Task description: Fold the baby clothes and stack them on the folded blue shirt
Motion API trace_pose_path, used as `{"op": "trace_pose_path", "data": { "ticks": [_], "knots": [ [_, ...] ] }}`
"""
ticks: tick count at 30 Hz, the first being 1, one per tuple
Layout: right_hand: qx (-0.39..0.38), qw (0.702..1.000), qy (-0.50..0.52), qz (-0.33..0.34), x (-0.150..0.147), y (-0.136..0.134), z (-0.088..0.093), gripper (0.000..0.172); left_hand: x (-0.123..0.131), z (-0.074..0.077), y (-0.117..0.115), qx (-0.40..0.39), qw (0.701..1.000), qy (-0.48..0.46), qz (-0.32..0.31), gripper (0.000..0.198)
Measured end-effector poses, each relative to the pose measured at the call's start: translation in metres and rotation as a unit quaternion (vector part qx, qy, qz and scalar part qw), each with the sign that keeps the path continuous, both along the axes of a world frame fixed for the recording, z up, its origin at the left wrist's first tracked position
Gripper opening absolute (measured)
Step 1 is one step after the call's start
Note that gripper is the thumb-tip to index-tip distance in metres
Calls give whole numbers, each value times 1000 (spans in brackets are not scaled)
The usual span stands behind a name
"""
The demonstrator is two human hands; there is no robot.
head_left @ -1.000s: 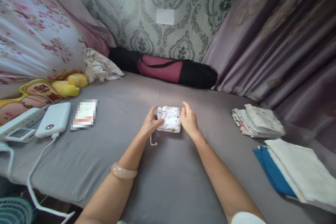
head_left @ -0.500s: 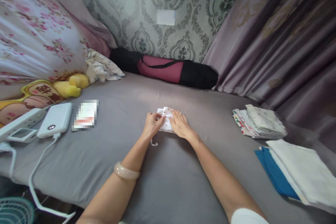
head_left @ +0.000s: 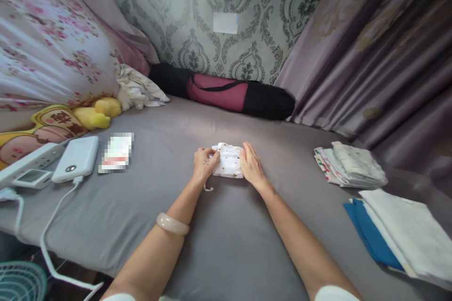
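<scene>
A small folded white garment (head_left: 229,162) with brown dots lies on the grey bed sheet in front of me. My left hand (head_left: 205,163) pinches its left edge between thumb and fingers. Along the right edge rests my right hand (head_left: 252,163), its fingers stretched out and touching the fabric's side. A thin white tie (head_left: 209,189) sticks out on the sheet beside my left wrist. Part of the garment's left edge is hidden by my left fingers.
To the right are a stack of folded patterned clothes (head_left: 353,164) and folded white cloth (head_left: 406,230) over blue fabric (head_left: 370,233). On the left lie a power bank (head_left: 78,157), a power strip (head_left: 38,162) and a cable (head_left: 47,225). A long black-and-maroon bag (head_left: 219,91) lies along the wall.
My right hand has slid from the top of the garment to its right edge, uncovering more of the dotted fabric. My left hand stays at the left edge.
</scene>
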State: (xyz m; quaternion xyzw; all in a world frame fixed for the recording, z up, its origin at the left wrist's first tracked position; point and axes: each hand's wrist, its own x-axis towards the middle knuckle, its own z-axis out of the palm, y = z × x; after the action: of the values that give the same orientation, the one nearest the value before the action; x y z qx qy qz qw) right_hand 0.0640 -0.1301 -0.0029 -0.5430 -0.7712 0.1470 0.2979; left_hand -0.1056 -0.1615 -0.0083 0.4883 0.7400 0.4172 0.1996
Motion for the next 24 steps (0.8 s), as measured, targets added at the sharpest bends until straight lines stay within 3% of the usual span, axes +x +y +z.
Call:
{"op": "trace_pose_path", "data": {
  "ticks": [5, 9, 12, 18, 22, 24],
  "knots": [
    [9, 997, -66, 49, -11, -10, 7, 55, -2, 3, -3, -45, 997, -50, -27, 22],
    [30, 987, -127, 96, -24, -18, 16, 54, -2, 4, -5, -50, 997, -61, -25, 19],
    [29, 979, -162, 118, -36, -22, 14, 54, -3, 0, -4, -41, 997, -59, -30, 15],
    [-26, 970, -213, 115, -46, -23, 0, 54, -7, -11, 0, 25, 999, -26, 20, 21],
    [-39, 968, -222, 113, -47, -24, 10, 54, -13, -13, 0, 49, 997, -42, 49, 20],
    [-8, 970, -216, 109, -51, -27, 15, 54, -14, -13, 0, 64, 995, -47, 63, 20]
  ]
}}
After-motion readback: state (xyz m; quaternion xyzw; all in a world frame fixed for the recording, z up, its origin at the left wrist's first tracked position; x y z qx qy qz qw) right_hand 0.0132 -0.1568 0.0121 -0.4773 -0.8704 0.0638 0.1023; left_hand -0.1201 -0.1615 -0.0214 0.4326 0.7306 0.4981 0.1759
